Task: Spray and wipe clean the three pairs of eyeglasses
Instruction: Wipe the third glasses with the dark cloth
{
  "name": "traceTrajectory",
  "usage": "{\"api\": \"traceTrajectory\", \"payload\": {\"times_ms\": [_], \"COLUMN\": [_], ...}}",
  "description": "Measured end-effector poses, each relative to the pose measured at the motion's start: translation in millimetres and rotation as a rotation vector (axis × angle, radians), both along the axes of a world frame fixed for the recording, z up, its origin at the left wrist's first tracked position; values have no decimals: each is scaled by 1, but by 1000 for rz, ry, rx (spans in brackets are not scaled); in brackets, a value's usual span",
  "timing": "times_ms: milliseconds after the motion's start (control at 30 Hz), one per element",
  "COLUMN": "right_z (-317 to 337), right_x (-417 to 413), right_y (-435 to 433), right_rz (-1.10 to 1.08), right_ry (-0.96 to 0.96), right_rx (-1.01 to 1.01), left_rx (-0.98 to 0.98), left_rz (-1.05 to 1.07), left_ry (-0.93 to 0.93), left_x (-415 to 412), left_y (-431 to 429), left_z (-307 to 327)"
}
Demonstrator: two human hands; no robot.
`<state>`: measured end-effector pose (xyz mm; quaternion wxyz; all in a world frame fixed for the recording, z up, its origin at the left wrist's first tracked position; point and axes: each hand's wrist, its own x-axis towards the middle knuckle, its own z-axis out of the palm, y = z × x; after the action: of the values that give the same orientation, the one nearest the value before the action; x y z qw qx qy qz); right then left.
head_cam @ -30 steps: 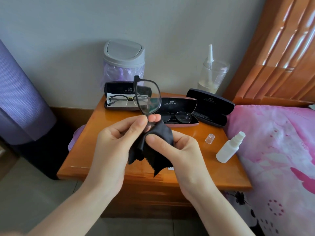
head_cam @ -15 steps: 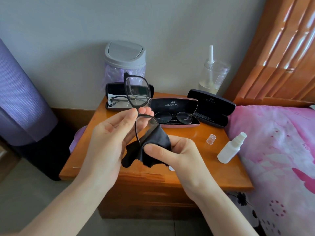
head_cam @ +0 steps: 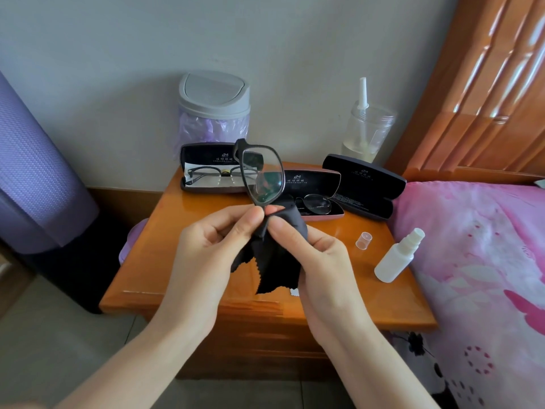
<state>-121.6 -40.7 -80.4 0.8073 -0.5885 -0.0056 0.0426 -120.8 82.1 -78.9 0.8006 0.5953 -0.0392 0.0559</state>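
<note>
The glasses tilted upright; left fingers pinch them, right fingers grip cloth.

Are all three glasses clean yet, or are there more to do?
Not yet. The spray bottle lies uncapped, its cap beside it, so spraying looks started. The left hand pinches the black-framed glasses while the right hand holds the black cloth around its lower lens. The pair in the left case and the pair in the middle case wait; whether they are clean, I cannot tell.
</note>
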Motion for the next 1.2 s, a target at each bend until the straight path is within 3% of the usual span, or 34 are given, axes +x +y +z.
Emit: {"api": "traceTrajectory", "payload": {"times_ms": [500,833,1067,1200], "right_z": [-5,-3,-3,-2], "right_x": [-2,-3,-2,-1], "right_y": [4,2,7,6], "right_rz": [18,62,15,-2], "right_ry": [26,-74,61,109], "right_rx": [65,-207,16,44], "left_rx": [-47,-91,-21,3], "left_rz": [-1,48,30,35], "left_ry": [23,54,43,39], "left_x": [-1,4,-1,0], "left_y": [-5,2,-3,-3], "left_z": [-5,1,1,1]}}
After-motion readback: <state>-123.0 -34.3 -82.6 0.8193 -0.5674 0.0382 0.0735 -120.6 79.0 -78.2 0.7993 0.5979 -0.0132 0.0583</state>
